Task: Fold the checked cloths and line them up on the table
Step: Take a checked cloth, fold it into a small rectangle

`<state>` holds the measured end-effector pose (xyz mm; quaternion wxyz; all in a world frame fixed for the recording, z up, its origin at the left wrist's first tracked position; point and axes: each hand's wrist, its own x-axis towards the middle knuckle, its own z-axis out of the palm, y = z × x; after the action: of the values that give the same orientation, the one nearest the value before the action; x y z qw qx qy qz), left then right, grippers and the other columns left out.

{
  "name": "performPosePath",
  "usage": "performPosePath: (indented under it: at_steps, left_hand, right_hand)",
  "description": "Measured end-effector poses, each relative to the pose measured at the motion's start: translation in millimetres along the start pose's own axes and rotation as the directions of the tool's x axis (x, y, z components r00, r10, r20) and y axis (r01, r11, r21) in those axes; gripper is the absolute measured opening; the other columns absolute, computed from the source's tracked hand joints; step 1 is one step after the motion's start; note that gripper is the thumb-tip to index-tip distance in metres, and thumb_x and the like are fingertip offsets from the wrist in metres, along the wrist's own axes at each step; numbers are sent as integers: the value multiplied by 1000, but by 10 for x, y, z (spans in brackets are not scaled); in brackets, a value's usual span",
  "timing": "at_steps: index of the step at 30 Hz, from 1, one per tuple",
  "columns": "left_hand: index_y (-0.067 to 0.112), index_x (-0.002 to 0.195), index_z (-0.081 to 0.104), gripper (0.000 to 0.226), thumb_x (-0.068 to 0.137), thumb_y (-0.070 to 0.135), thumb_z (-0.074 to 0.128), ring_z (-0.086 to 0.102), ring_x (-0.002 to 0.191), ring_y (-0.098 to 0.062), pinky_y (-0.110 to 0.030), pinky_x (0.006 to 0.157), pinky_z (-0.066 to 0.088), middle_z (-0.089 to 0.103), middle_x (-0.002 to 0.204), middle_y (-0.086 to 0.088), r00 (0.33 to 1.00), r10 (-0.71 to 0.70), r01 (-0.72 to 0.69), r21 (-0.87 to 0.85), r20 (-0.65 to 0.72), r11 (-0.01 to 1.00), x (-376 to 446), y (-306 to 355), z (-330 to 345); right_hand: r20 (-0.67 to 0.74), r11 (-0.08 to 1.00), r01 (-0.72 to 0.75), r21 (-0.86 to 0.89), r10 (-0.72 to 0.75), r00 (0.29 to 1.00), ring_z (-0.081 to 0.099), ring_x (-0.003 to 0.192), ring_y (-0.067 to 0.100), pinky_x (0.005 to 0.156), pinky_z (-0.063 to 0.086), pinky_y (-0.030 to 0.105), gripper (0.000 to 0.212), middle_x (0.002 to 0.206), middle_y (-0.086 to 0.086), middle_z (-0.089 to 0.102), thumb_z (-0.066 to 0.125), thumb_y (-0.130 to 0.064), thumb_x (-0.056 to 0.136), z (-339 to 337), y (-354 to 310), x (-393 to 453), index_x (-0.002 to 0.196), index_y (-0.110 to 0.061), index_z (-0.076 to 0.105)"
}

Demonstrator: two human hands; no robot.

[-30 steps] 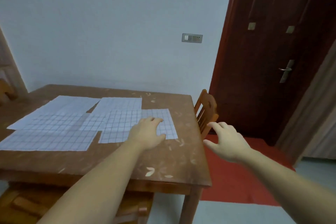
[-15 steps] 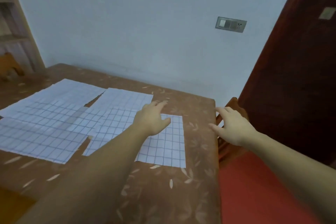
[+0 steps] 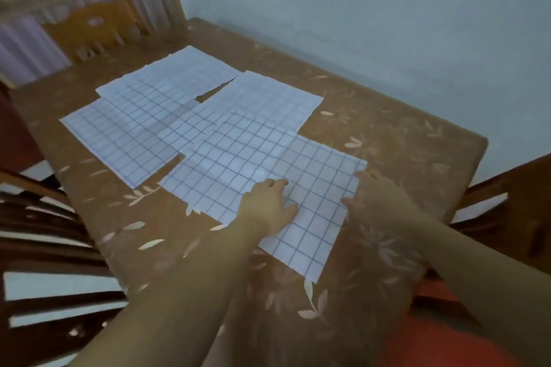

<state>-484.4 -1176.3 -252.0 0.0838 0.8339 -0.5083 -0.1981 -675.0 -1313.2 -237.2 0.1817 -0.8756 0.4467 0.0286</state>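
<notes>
Several white cloths with a blue check lie flat and overlapping on the brown leaf-patterned table (image 3: 402,140). The nearest cloth (image 3: 238,164) lies in front of me. My left hand (image 3: 268,207) rests on its near part, fingers bent with the tips on the fabric. My right hand (image 3: 377,198) is blurred and lies at that cloth's right edge, its fingers reaching the far right corner. Other cloths lie at the left (image 3: 119,140), at the back left (image 3: 179,77) and at the back (image 3: 268,98).
A dark slatted chair (image 3: 35,217) stands at the table's left side, a lighter wooden chair (image 3: 95,27) at the far end, and another chair (image 3: 507,202) at the right. The far table edge meets a pale wall. Red floor (image 3: 432,345) shows at the bottom right.
The view has swung left and closer over the table. My right hand has come from beyond the table's right edge to the nearest cloth's right edge. My left hand has stayed on that cloth.
</notes>
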Motion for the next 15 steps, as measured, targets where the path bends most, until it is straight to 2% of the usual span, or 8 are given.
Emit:
performPosePath:
  at_steps: [2,5,8,11,13,15]
  left_hand:
    - [21,152,24,73,92,57,47,28,141,-22,-42,113,28,30,155,-2,998,-60,61,-17,35,998,15,-9,282]
    - [17,154,9,93,86,73,41,3,150,-21,-45,121,9,7,163,-4,990,-131,132,-9,45,991,63,-24,680]
    - [13,155,-3,109,80,84,30,-12,149,-22,-49,121,-2,-9,163,-7,983,-182,180,62,34,982,71,-61,1025]
    - [12,154,-12,108,81,85,20,-20,148,-21,-48,120,-9,-17,162,-6,981,-191,191,95,-8,977,37,-101,1226]
    - [14,152,-16,102,83,82,16,-24,146,-19,-47,119,-14,-21,161,-4,984,-175,177,97,-35,979,1,-113,1279]
    - [16,152,-18,97,86,79,14,-26,145,-16,-47,118,-15,-22,160,-1,985,-160,165,105,-57,981,-11,-124,1317]
  right_hand:
    - [53,997,66,-46,-63,997,37,136,24,109,35,44,74,151,2,36,52,-56,89,203,31,132,148,-17,29]
    - [94,986,145,-84,-137,986,31,139,25,113,30,42,77,155,5,30,50,-56,90,499,40,285,149,-13,25]
    - [106,967,204,-149,-190,976,12,147,24,117,16,43,90,161,6,12,45,-64,88,831,62,346,153,-11,12]
    - [137,950,232,-210,-206,969,-2,149,22,119,5,46,100,163,6,-2,35,-73,86,1088,111,375,154,-9,1]
    - [105,949,221,-223,-202,974,-1,149,21,119,4,47,98,163,6,0,28,-74,86,1200,140,363,154,-9,3]
    - [7,951,214,-222,-218,976,13,148,23,117,13,48,91,161,7,16,26,-72,87,1312,146,333,153,-9,18]
